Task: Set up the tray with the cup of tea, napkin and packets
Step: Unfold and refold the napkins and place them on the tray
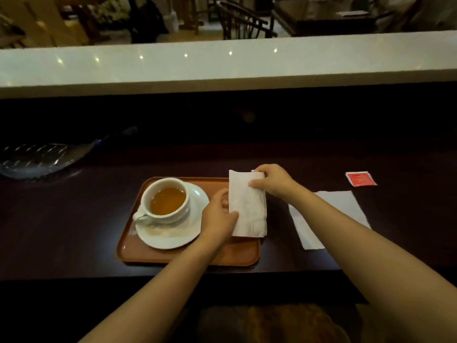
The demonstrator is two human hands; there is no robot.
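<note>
Both hands are pinching the folded napkin (247, 204) over the tray's (173, 256) 3 o'clock side, left hand (217, 216) at its near-left edge, right hand (272, 180) at its far corner, and should be lowering it flat, clear of the cup of tea (165, 200) at 9 o'clock.

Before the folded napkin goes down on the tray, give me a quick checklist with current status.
1. Napkin grip: ok. The left hand pinches the near edge of the folded napkin and the right hand pinches the far edge.
2. Landing spot: ok. The tray shows bare surface to the right of the saucer.
3. Tea safe: ok. The cup stands upright on the saucer, apart from the napkin.
4. Packets on the tray: not ok. The red packet lies on the counter, off to the right.
5. Second napkin: not ok, flat on the counter.
6. Other packets: cannot tell.
</note>
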